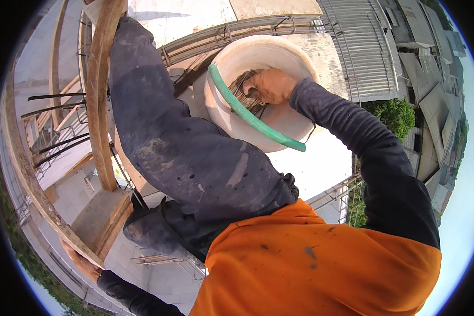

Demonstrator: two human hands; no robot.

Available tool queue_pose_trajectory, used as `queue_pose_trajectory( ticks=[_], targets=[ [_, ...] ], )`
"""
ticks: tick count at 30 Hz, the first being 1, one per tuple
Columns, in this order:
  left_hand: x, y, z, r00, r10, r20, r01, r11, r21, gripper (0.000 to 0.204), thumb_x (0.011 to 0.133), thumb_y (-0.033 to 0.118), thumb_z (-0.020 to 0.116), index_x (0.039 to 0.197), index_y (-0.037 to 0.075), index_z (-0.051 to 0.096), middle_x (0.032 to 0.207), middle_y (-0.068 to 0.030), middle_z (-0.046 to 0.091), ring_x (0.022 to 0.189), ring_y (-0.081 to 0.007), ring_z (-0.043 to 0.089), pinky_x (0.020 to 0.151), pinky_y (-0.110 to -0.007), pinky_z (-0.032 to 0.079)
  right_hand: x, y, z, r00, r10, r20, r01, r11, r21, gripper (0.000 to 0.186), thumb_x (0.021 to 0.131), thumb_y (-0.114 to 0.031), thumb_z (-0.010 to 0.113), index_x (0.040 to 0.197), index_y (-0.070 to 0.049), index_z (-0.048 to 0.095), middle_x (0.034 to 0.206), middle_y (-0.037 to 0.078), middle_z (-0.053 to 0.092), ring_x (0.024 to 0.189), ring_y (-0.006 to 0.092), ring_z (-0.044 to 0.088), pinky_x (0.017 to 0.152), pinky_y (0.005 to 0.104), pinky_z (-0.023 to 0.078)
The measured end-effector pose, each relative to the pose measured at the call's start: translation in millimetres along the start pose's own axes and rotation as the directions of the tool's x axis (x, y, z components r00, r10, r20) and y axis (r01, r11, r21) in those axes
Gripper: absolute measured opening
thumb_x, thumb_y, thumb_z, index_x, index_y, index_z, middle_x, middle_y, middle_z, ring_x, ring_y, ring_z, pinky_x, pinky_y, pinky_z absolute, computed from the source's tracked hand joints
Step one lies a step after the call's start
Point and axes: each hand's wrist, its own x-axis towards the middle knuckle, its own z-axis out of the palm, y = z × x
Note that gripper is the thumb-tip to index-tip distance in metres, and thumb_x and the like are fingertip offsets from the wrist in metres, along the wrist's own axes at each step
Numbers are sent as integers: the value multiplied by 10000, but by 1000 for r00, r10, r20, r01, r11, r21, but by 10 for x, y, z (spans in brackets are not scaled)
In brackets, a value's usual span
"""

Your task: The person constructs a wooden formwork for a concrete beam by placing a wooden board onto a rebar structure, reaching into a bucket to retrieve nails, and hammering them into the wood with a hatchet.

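Observation:
A pale round bucket holds a bundle of thin rusty wires. A length of green hose crosses its top on the near left side. My right hand reaches inside, fingers curled onto the wires. At the lower left, my left hand grips a long wooden board, its fingers partly hidden behind it. My dark-trousered leg stretches upward beside an upright timber.
I am high on a building site. Rebar cages run behind the bucket over pale slabs. A short timber block adjoins the left board, with protruding bars and block walls below. Corrugated roofs and trees lie at right.

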Motion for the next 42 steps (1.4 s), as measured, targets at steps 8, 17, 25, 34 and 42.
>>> queue_pose_trajectory(
  ticks=[8,17,25,34,42],
  targets=[
    [57,-92,-89,1000,-13,-25,13,1000,-18,734,1094,545,515,1659,84,431,1619,-85,477,1474,-254,426,1241,-423,303,-112,154,-13,991,111,71,-106,992,-68,202,936,-181,680,1121,-116,729,961,218,756,937,433,731,857,547,557],
    [-18,-221,-98,992,-127,27,130,971,-202,747,1097,586,506,1661,104,417,1572,-116,522,1402,-254,528,1185,-406,409,229,-17,169,993,-117,-20,104,935,-340,226,926,-261,736,1069,-87,744,1014,146,767,963,385,756,828,516,598],
    [223,120,49,988,-52,146,132,771,-623,503,1085,249,682,1502,-8,567,1373,-116,696,1204,-170,685,1062,-336,564,120,275,381,993,8,-118,-32,978,-205,184,925,-210,692,1036,-68,727,934,179,746,864,394,751,750,515,593],
    [-43,-128,-123,988,-26,149,97,862,-497,498,1084,313,670,1494,40,597,1334,-90,719,1189,-147,690,1063,-308,552,191,335,338,994,52,-101,-78,960,-271,202,931,-228,684,1000,-45,737,907,200,754,857,391,752,765,511,584],
    [311,48,48,982,19,186,76,867,-492,500,1082,320,678,1477,24,603,1312,-95,722,1149,-144,699,1003,-297,577,55,315,346,968,67,-241,-123,967,-225,231,936,-244,678,968,-26,745,884,218,760,851,388,752,779,508,576]
  ],
)
